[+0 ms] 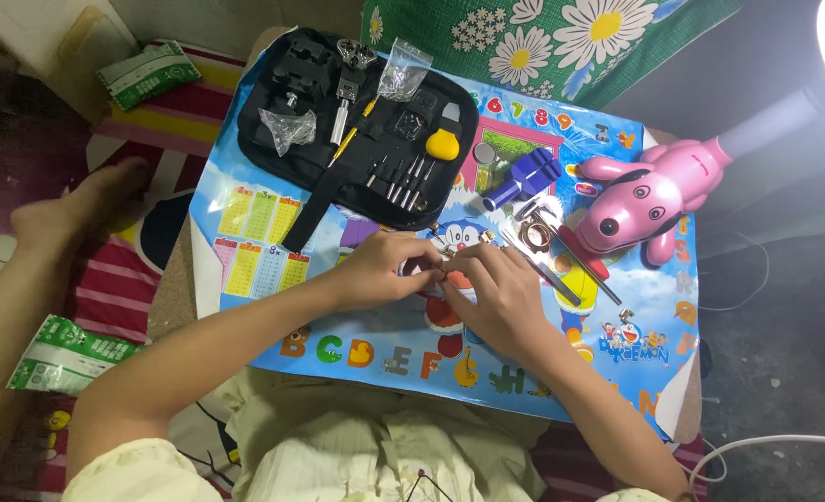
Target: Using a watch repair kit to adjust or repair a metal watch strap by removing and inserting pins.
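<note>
My left hand (380, 268) and my right hand (498, 290) meet at the middle of a small table covered by a colourful alphabet sheet (356, 349). Both pinch a small metal watch part (445, 253) between the fingertips; most of it is hidden by the fingers. A round metal watch case (535, 236) lies just right of my right hand, beside tweezers and a red-handled tool (587, 258).
An open black tool case (356, 130) with screwdrivers, a yellow-handled tool and plastic bags lies at the back. A blue watch tool (524, 177) and a pink dog-shaped lamp (645, 200) stand to the right. My foot (78, 209) and green packets rest at left.
</note>
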